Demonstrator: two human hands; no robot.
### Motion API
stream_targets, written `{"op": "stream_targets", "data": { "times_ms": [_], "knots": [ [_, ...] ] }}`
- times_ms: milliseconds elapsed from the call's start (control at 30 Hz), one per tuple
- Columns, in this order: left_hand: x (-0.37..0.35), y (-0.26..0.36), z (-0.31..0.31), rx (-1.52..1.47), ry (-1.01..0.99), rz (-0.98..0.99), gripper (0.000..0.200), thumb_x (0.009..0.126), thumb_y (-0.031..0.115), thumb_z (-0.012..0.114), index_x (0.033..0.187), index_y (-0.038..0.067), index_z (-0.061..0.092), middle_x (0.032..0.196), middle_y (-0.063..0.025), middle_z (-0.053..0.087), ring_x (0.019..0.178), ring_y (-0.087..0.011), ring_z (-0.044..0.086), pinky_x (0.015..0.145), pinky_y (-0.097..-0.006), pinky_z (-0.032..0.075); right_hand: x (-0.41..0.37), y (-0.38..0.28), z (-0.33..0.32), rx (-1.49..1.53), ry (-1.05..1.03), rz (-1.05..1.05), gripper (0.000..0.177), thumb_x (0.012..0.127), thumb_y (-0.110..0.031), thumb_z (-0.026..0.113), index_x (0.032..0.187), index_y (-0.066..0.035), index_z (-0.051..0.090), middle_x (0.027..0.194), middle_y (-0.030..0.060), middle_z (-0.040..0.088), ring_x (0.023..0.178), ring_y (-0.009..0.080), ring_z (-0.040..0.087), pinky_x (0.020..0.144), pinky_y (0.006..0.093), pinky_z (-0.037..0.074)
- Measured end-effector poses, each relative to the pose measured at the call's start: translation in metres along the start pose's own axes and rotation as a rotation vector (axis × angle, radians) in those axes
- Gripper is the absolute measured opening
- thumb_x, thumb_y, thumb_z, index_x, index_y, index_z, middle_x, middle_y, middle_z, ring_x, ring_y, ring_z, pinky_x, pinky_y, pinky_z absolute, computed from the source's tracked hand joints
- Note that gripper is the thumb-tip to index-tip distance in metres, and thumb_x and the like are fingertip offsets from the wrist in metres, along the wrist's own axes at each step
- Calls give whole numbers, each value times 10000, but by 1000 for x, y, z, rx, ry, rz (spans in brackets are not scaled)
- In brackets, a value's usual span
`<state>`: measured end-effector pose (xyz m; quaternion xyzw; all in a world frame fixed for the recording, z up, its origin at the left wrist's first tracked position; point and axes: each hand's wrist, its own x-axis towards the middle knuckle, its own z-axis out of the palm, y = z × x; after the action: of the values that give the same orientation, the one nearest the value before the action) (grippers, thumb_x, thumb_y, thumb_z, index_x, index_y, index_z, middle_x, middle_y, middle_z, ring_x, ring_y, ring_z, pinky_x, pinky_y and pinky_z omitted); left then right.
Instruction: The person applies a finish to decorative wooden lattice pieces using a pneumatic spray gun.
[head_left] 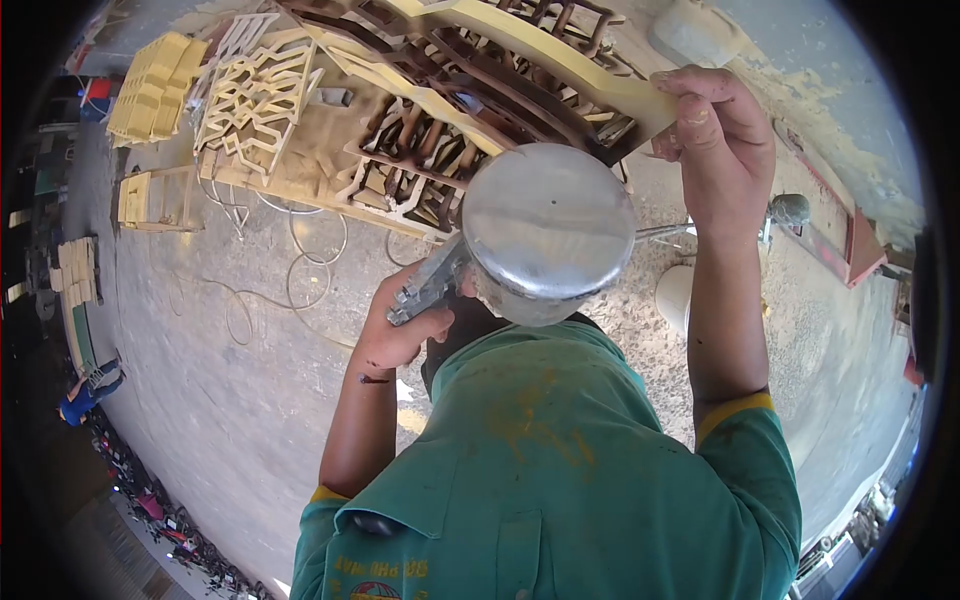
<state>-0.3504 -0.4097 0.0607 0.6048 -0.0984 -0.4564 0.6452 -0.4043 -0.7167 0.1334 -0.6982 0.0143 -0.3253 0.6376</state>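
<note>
Spray gun (548, 232) sits clenched in my left grip (400, 335); my right grip (722, 140) pinches the carved panel (530, 45) by its edge.

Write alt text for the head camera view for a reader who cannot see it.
A person's left hand holds a spray gun with a round metal cup, while the right hand grips the edge of a cream-painted carved wooden panel. More lattice panels lie on the concrete floor beyond.
</note>
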Motion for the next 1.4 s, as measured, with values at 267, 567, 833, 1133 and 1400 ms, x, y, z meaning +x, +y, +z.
{"op": "stream_targets", "data": {
  "times_ms": [267,567,833,1133,1400],
  "knots": [
    [51,1,-52,-426,60,57,503,702,124,503,1187,-9,484,976,-181,635,494,-160,531,463,-263,461,-2,23,-24,81,49,39,261,966,-208,534,1070,20,606,871,51,603,667,87,446,602,250,383],
    [61,5,-56,-403,94,-25,421,723,150,496,1131,44,508,910,-106,606,451,-116,418,435,-254,372,14,31,1,528,-33,-211,234,939,-250,592,936,-17,622,713,17,605,516,40,472,454,175,364],
    [53,6,-47,-333,46,-65,417,715,132,506,1120,35,525,911,-110,604,461,-112,433,439,-244,378,10,14,-7,126,-34,-117,248,935,-275,597,929,-28,621,687,7,597,484,28,451,428,162,344],
    [56,14,-55,-248,147,-26,418,716,88,494,1124,15,548,905,-110,628,464,-116,450,437,-240,382,8,12,-5,91,-35,-135,239,940,-264,591,932,-27,627,679,-3,581,490,27,442,439,154,353],
    [48,21,-48,-187,146,-11,373,701,87,501,1060,4,553,848,-113,593,441,-119,415,422,-246,363,9,14,-4,88,-32,-148,235,943,-258,586,932,-28,634,707,7,595,498,27,450,436,154,356]
  ]
}}
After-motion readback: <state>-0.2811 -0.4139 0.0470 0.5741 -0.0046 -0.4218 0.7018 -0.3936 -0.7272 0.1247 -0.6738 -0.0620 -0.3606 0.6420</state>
